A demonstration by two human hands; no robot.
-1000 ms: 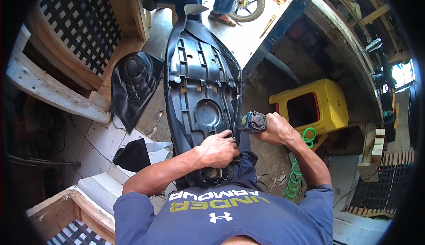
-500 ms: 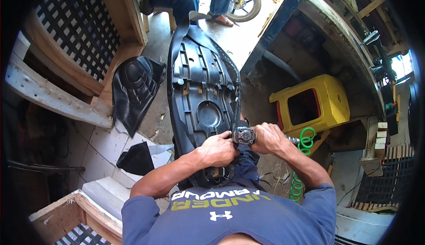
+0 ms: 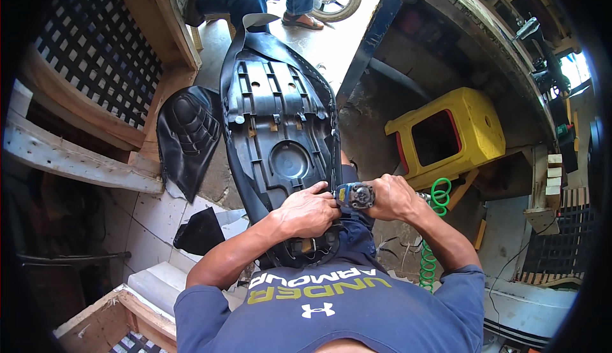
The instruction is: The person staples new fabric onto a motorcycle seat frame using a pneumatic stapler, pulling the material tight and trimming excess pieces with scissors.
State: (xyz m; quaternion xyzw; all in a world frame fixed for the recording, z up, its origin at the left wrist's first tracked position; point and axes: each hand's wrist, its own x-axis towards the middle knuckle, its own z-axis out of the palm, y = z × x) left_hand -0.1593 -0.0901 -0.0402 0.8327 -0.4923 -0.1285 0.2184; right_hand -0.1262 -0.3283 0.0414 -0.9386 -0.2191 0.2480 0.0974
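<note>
The upturned motorcycle seat base (image 3: 280, 123), black ribbed plastic with its cover wrapped around the rim, lies lengthwise in front of the person, its near end in the lap and its far end pointing toward a seated person's sandalled feet (image 3: 305, 20). At the near right edge the left hand (image 3: 308, 211) is pressed flat and curled over the cover, fingers closed on the rim, while the right hand (image 3: 392, 197) is wrapped tight round a small air-fed stapler (image 3: 354, 196) whose nose sits against that same edge, the two hands touching at the tool. To do this step well, I would judge, the cover should be drawn taut and smooth by the left hand before each shot, the tool held square to the rim — not tilted — and the fingertips kept just clear of the nose. The green coiled hose (image 3: 431, 225) trails down on the right and wants slack so it does not tug the tool off line. Beyond it stands a yellow plastic stool (image 3: 475, 133); to the left a second black padded cover (image 3: 188, 136) leans against the wooden lattice frame (image 3: 95, 53).
</note>
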